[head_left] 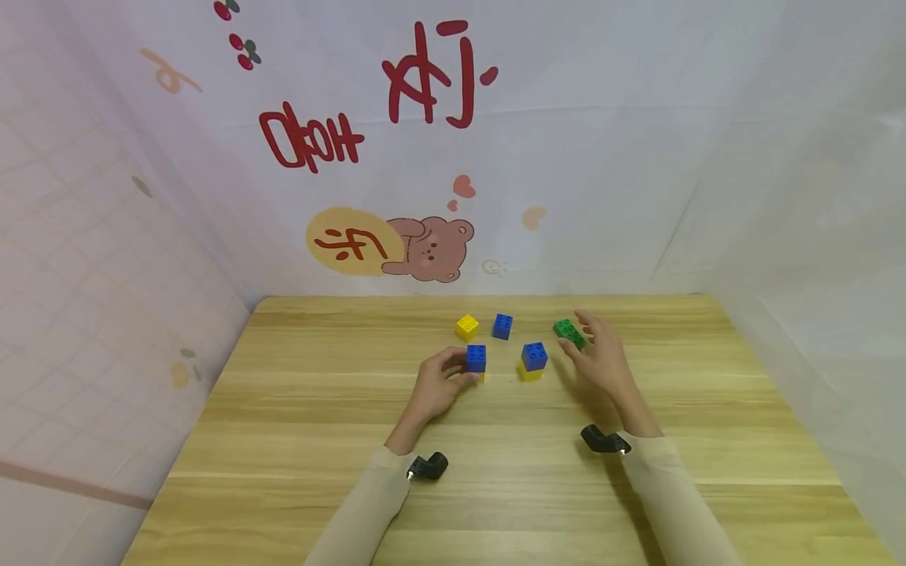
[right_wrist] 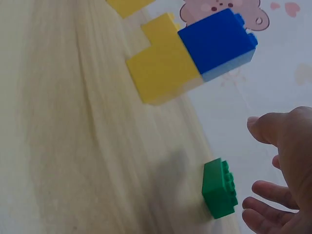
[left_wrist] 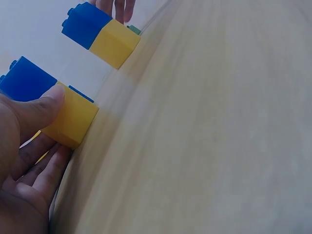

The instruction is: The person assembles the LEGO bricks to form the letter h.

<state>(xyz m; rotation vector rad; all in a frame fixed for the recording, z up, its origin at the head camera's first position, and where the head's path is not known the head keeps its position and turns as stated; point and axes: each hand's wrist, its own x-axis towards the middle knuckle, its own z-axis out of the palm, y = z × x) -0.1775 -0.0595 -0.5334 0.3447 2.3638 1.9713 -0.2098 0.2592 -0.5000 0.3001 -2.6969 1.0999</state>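
Observation:
My left hand [head_left: 436, 385] holds a small stack at the middle of the table, a blue brick [head_left: 476, 358] on a yellow brick [left_wrist: 74, 117]. In the left wrist view its thumb presses the near side of this stack, with the other fingers behind. To the right stands a second stack, a blue brick [head_left: 534, 356] on a yellow brick [right_wrist: 163, 73]. My right hand [head_left: 600, 355] hovers by a green brick [head_left: 569, 333], fingers spread and nothing in them. The right wrist view shows a gap between those fingers and the green brick [right_wrist: 218, 189].
Behind the stacks sit a single yellow brick [head_left: 467, 326] and a single blue brick [head_left: 503, 326]. The wooden table [head_left: 495, 503] ends at a white curtain [head_left: 602, 173] printed with a bear and red characters. Black wrist mounts [head_left: 605, 439] sit on both sleeves.

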